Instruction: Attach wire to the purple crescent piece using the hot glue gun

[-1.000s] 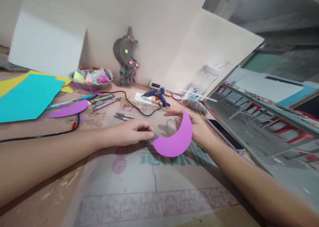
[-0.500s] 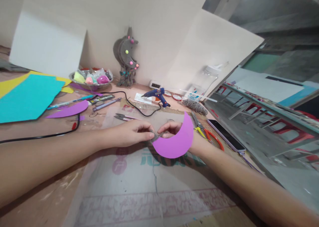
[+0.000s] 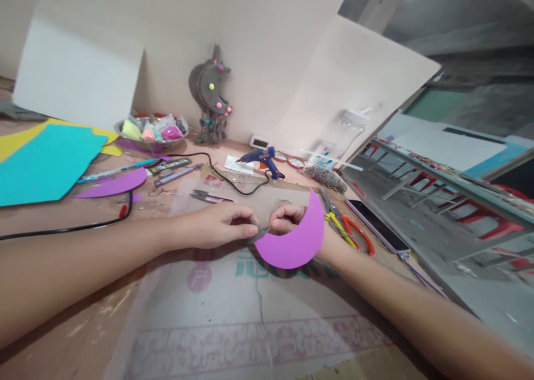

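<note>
A purple paper crescent (image 3: 294, 247) hangs between my hands above the covered table, its horns pointing up. Grey yarn (image 3: 262, 235) is wound round its left tip. My left hand (image 3: 227, 224) pinches that wrapped tip between thumb and fingers. Behind the crescent's inner curve, my right hand (image 3: 287, 217) is closed with the fingertips together, a strand of the yarn running to it. The crescent's right horn overlaps my right wrist. A loose strand lies on the plastic sheet (image 3: 200, 319) below.
Beyond my hands lie tweezers (image 3: 208, 197), a blue glue gun (image 3: 262, 160) with a black cord, and a yarn bundle (image 3: 326, 178). Scissors (image 3: 348, 227) and a phone (image 3: 377, 224) are on the right. A decorated grey moon (image 3: 212, 90) leans on the wall; turquoise sheet (image 3: 45, 166) at left.
My right hand has drawn slightly away from the wrapped tip, its fingers curling closed and the strand stretching between the hands. The crescent has dipped a little.
</note>
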Tool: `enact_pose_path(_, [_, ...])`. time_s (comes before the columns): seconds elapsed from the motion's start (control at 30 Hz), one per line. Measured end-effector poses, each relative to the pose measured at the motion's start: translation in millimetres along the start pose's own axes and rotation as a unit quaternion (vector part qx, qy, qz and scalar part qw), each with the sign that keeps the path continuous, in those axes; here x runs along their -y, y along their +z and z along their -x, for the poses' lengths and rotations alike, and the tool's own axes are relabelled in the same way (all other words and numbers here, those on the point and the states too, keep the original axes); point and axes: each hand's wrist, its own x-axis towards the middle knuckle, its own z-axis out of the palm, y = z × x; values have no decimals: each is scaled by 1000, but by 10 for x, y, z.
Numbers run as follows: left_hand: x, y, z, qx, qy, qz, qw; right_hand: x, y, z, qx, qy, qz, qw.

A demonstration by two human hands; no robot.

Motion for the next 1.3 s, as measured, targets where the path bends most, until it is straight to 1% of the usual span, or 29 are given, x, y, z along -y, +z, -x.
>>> enact_pose_path(0.2, [-5,-5,10,2,9,-3,1000,-26,2,-9,5,-6,0,1000])
enact_pose_path(0.43, [5,-17,3,10,19,-6,1000,-43,16,-29,-16,-18,-24,999])
enact_pose_path(0.53, [-2,-15,6,8,18,-7,1000,-68,18,-36,-27,-31,10,999])
enact_pose_path(0.6, [-3,-5,3,5,20,-6,1000,-68,18,-36,-32,-78,62,995])
enact_pose_path(0.67, [2,11,-6,-19,19,-6,1000,-50,14,-27,-49,-149,115,981])
enact_pose_path(0.73, [14,28,-19,-62,12,-1,998,-31,0,-9,-82,-188,133,970])
enact_pose_path(0.8, [28,42,-32,-113,-4,15,993,-32,-29,13,-123,-180,92,972])
enact_pose_path(0.87, [42,49,-42,-157,-29,41,986,-60,-67,29,-142,-167,18,975])
enact_pose_path(0.93, [53,50,-49,-191,-56,62,978,-93,-97,39,-139,-171,-38,975])
enact_pose_path(1.0, [58,45,-54,-212,-69,79,972,-100,-98,51,-127,-192,-43,972])
enact_pose_path(1.07, [60,36,-60,-224,-68,92,968,-70,-64,75,-129,-208,-1,970])
enact_pose_path(1.17, [61,21,-67,-226,-55,93,968,7,18,124,-156,-219,125,955])
enact_pose_path(1.23, [57,14,-69,-220,-48,85,971,43,51,152,-162,-247,222,929])
enact_pose_path(1.3, [48,13,-65,-219,-52,82,971,47,43,167,-132,-310,302,892])
